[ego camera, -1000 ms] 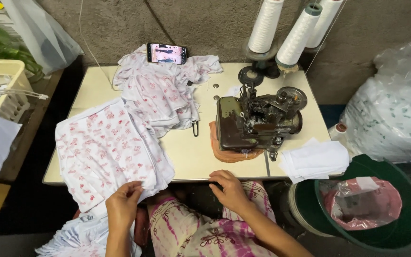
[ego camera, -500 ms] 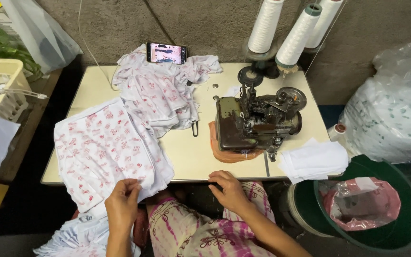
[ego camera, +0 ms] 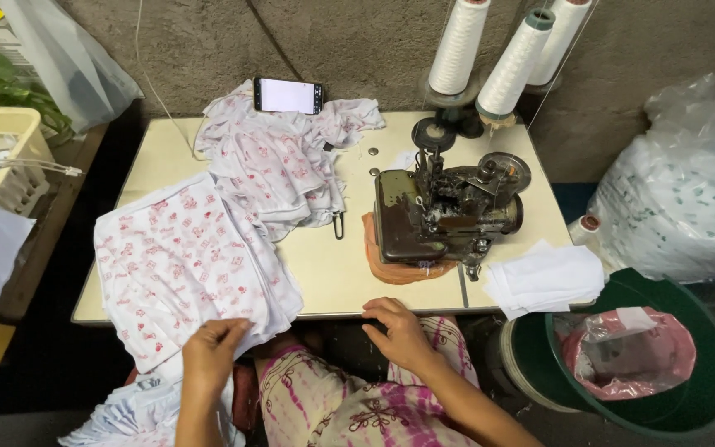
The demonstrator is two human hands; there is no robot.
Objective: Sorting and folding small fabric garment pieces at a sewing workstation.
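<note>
My left hand (ego camera: 211, 354) pinches the near edge of a white fabric piece with red prints (ego camera: 184, 265) that lies flat on the left of the cream table (ego camera: 333, 273) and hangs over its front edge. My right hand (ego camera: 399, 329) rests at the table's front edge, fingers curled, holding nothing, just in front of the dark old sewing machine (ego camera: 444, 211). More of the printed fabric (ego camera: 279, 157) is heaped at the back of the table. A further stack of the cloth (ego camera: 138, 410) lies by my left knee.
A phone (ego camera: 288, 95) leans against the wall on the fabric heap. Three white thread cones (ego camera: 511, 54) stand behind the machine. Small white cloth pieces (ego camera: 546, 280) sit at the right corner. A green bin (ego camera: 705, 414) with a pink bag and a large plastic sack (ego camera: 684, 207) stand right.
My left hand has shifted slightly along the fabric's near edge. The right hand stays at the table edge.
</note>
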